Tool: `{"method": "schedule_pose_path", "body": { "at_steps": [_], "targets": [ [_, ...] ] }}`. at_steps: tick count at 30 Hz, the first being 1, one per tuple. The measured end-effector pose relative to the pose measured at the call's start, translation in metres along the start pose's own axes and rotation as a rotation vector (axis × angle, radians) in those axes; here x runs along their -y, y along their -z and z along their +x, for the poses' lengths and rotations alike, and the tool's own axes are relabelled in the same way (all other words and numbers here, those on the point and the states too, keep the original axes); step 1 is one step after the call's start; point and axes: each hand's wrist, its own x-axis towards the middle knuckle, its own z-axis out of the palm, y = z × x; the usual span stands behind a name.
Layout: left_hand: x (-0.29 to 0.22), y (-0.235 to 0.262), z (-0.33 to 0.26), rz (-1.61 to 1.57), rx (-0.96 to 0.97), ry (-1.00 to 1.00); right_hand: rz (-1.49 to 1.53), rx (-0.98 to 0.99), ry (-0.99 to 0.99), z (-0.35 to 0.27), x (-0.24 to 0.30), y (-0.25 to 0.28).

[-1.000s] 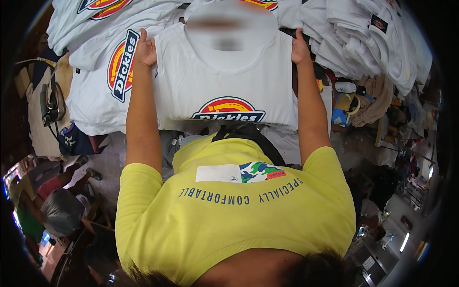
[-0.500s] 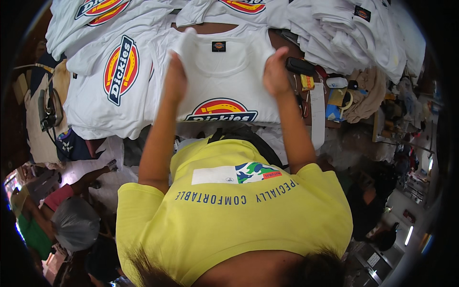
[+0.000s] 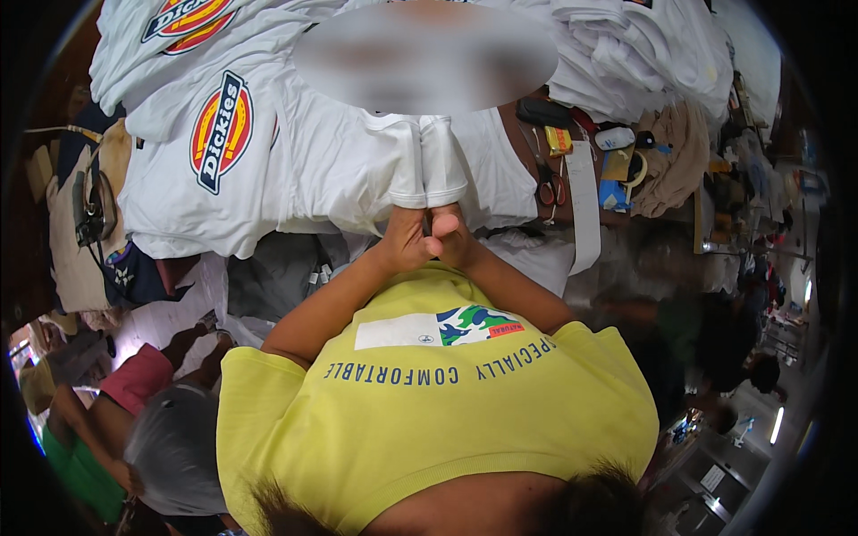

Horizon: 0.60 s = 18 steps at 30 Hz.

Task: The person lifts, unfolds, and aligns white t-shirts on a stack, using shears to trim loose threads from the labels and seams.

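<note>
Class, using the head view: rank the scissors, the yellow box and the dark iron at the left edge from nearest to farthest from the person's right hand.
1. Scissors: up and to the right of the right hand, on the table.
2. Yellow box: beyond the scissors, further up the table on the right.
3. Dark iron: far across on the left edge, past the white shirts.

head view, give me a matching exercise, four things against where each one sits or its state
Things:
1. white t-shirt
2. scissors
3. left hand
4. right hand

Places or states:
a. lying on the dark table to the right of the shirt
b. gripping the right one of the two folded sleeves
c. folded lengthwise, its sleeves brought together in the middle
d. gripping the left one of the two folded sleeves

Pairs: 1-c, 2-a, 3-d, 4-b
</note>
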Motion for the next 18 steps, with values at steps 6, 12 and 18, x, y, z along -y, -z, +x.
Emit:
{"method": "schedule_pose_path", "body": {
  "at_steps": [6, 12, 18],
  "targets": [
    [-0.005, -0.011, -0.004, -0.063, -0.040, 0.020, -0.041, -0.203, 0.084, -0.007, 0.012, -0.011],
    [-0.029, 0.018, -0.004, 0.001, -0.214, 0.093, -0.072, -0.222, -0.273, 0.001, 0.057, 0.026],
    [-0.209, 0.150, -0.022, -0.334, -0.638, -0.112, -0.038, -0.247, 0.001, -0.071, 0.189, 0.166]
  ]
}}
